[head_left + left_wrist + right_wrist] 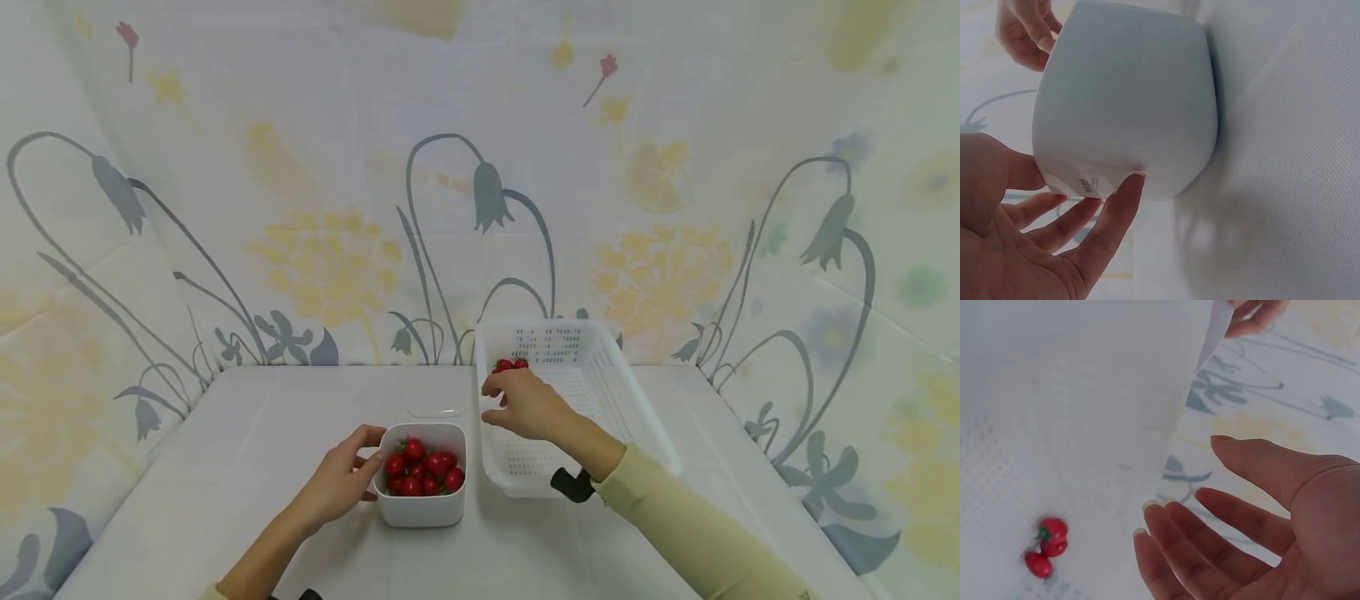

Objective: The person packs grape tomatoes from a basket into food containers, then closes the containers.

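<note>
A small white square container (pixel 423 510) filled with red cherry tomatoes (pixel 414 450) stands on the table. My left hand (pixel 341 477) grips its left side, with the thumb at the rim and the fingers against the wall (pixel 1116 119). To its right sits a white perforated plastic basket (pixel 652 417). My right hand (pixel 532 406) is over the basket's left side, fingers loosely bent and apart, with nothing between them. A few cherry tomatoes (pixel 1052 531) lie in the basket's far left part, beyond the right hand.
Behind the container lies a clear, flat lid-like piece (pixel 437 400) on the white-covered table (pixel 300 400). A floral-printed cloth (pixel 337 167) hangs as a backdrop along the table's far edge. The basket's raised left rim stands close beside the container.
</note>
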Demonstrator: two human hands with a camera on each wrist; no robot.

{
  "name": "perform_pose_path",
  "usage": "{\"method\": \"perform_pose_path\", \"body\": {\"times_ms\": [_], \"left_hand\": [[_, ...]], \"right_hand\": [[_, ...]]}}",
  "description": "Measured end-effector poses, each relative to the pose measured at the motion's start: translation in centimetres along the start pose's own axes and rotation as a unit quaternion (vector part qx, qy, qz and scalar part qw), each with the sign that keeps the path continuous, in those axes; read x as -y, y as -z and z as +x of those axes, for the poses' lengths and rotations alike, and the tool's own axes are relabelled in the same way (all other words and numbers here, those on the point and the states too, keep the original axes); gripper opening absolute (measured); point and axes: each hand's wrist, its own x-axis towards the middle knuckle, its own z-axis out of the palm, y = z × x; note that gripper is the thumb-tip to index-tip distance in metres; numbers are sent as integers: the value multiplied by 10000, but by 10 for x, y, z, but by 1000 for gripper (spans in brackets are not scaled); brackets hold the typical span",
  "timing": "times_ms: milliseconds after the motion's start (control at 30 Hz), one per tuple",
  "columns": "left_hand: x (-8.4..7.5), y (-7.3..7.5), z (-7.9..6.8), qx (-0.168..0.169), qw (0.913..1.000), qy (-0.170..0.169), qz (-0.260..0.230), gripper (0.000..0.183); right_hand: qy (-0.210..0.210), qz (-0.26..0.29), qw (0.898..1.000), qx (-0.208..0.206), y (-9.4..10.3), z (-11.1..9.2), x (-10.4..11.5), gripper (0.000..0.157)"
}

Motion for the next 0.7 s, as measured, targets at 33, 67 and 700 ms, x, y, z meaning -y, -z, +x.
{"method": "perform_pose_path", "body": {"times_ms": [33, 67, 700], "left_hand": [[0, 0, 0, 6, 10000, 6, -6, 32], [0, 0, 0, 6, 10000, 7, -7, 32], [-1, 1, -1, -49, 10000, 51, 16, 31]], "right_hand": [[-18, -3, 10000, -16, 2, 1, -5, 27], [-27, 7, 10000, -27, 4, 3, -9, 27], [-376, 126, 9984, 400, 11, 57, -88, 40]]}}
